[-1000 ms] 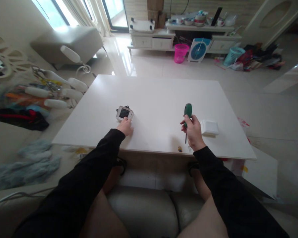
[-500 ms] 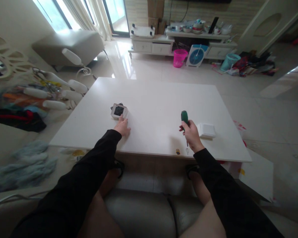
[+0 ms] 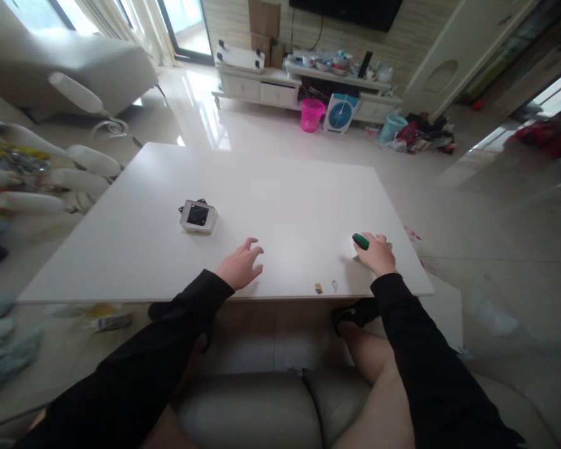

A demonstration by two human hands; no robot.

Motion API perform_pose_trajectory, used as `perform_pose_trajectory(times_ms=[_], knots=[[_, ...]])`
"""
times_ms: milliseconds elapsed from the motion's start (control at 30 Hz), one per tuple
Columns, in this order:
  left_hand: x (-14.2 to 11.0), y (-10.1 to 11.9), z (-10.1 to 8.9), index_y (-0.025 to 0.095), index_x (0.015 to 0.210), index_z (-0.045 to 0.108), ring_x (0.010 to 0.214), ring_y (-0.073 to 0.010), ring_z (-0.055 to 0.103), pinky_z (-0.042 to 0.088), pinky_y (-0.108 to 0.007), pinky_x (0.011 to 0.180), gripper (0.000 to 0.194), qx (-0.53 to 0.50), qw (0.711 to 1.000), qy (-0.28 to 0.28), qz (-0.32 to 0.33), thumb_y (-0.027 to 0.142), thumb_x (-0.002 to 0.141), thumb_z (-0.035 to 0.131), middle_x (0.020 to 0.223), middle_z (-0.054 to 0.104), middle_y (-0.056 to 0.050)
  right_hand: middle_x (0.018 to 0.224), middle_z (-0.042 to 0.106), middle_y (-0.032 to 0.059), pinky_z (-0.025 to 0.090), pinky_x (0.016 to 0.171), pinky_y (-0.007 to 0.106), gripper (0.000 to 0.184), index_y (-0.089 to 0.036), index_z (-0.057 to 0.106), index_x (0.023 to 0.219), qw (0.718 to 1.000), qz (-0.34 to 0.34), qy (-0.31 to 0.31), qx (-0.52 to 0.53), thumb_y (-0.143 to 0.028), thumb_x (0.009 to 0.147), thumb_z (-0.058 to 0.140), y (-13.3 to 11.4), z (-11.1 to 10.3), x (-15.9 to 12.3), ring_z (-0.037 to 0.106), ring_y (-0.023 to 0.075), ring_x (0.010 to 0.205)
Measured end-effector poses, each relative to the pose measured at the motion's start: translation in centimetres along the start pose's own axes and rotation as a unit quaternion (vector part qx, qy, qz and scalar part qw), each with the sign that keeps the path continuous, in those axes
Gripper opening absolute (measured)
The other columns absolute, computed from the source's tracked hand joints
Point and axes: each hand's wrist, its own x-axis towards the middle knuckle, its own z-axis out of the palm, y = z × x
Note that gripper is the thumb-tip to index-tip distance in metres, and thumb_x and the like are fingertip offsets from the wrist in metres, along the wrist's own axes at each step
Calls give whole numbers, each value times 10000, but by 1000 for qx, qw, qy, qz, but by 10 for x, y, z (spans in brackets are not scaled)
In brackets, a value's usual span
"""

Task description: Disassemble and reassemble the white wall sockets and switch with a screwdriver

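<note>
My right hand (image 3: 378,254) is wrapped round the green handle of a screwdriver (image 3: 361,241); the blade is out of sight behind the hand. It is at a small white box (image 3: 353,251), mostly covered by the hand, and I cannot tell whether it grips the box too. My left hand (image 3: 240,265) is above the white table (image 3: 280,212), fingers spread and holding nothing. To its upper left lies a light-grey case with a dark square panel (image 3: 199,216) and black tabs at its back edge. A little yellow figure (image 3: 318,289) and a small clear piece (image 3: 335,286) lie at the near edge.
Beyond the table stand a pink basket (image 3: 312,115), a blue-and-white box fan (image 3: 341,113) and a low white cabinet (image 3: 243,87). A white multi-armed lamp (image 3: 81,159) is at the left. A grey sofa (image 3: 247,408) is below me.
My left hand has left the grey case and moved right. My right hand has gone right to the white box, tilting the screwdriver from upright to nearly level. The view has turned right.
</note>
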Motion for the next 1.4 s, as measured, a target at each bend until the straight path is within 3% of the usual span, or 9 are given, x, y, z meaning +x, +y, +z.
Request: perform_pose_trajectory(times_ms=[133, 233, 500, 733, 833, 967, 1100, 1267, 1400], knots=[[-3, 1, 0, 183, 1250, 607, 1209, -285, 668, 527, -435, 1078, 348, -4, 1000, 2, 9, 280, 922, 542, 1564, 399, -160, 1499, 383, 201, 469, 993, 516, 657, -346, 417, 1566, 999, 8, -52, -5, -570, 955, 509, 12, 19, 5, 486, 427, 1299], [-4, 4, 0, 175, 1232, 616, 1199, -283, 676, 535, -421, 1066, 335, -6, 1000, 5, 21, 265, 917, 552, 1535, 435, -163, 1404, 413, 196, 482, 950, 503, 604, -355, 454, 1535, 999, -14, -35, -16, -529, 960, 516, 6, 28, 4, 495, 428, 1250], [-1, 15, 6, 194, 1241, 624, 1122, -267, 703, 556, -375, 966, 338, -4, 999, -39, 35, 273, 918, 567, 1335, 617, -116, 1291, 443, 167, 491, 926, 461, 539, -392, 531, 1480, 982, -169, -81, -2, -472, 950, 583, -64, 32, -43, 518, 381, 1142], [2, 22, 31, 85, 1486, 384, 1403, -358, 515, 428, -403, 1158, 898, -23, 998, -49, 38, 364, 761, 834, 1519, 456, -243, 1345, 526, 142, 492, 969, 399, 563, -332, 543, 1478, 934, -297, -155, 121, -430, 931, 635, -128, 40, -100, 565, 318, 1195], [4, 28, 42, 83, 1501, 337, 1429, -390, 460, 408, -445, 1173, 978, -12, 999, -29, 18, 445, 749, 848, 1544, 417, -261, 1247, 629, 103, 493, 946, 341, 456, -255, 597, 1380, 922, -302, -150, 190, -428, 958, 584, -132, 34, -99, 641, 247, 1085], [10, 32, 46, 111, 1308, 496, 1258, -366, 558, 485, -452, 1073, 749, 7, 999, -17, 28, 459, 737, 833, 1342, 563, -197, 1238, 694, 74, 468, 850, 316, 314, -254, 648, 1223, 936, -296, -105, 158, -358, 933, 590, -125, 22, -91, 669, 248, 1061], [14, 32, 40, 159, 1101, 549, 1083, -316, 613, 538, -431, 964, 553, 10, 999, -14, 40, 403, 689, 825, 1194, 585, -143, 1022, 756, 45, 379, 678, 300, 211, -263, 678, 1010, 947, -288, -123, 70, -203, 868, 534, -121, 14, -90, 689, 233, 892], [15, 36, 31, 154, 1107, 561, 1078, -294, 607, 546, -397, 952, 560, 1, 999, 0, 43, 316, 639, 823, 1234, 535, -139, 921, 759, 52, 275, 592, 306, 159, -253, 661, 884, 947, -293, -135, 7, -201, 820, 525, -121, 8, -92, 680, 236, 798], [14, 32, 14, 140, 1143, 592, 1104, -314, 587, 529, -429, 1005, 642, -29, 996, -5, 79, 388, 611, 853, 1188, 544, -132, 895, 756, 53, 272, 596, 303, 191, -252, 668, 899, 953, -283, -111, 17, -180, 785, 532, -120, 5, -90, 669, 234, 770]])
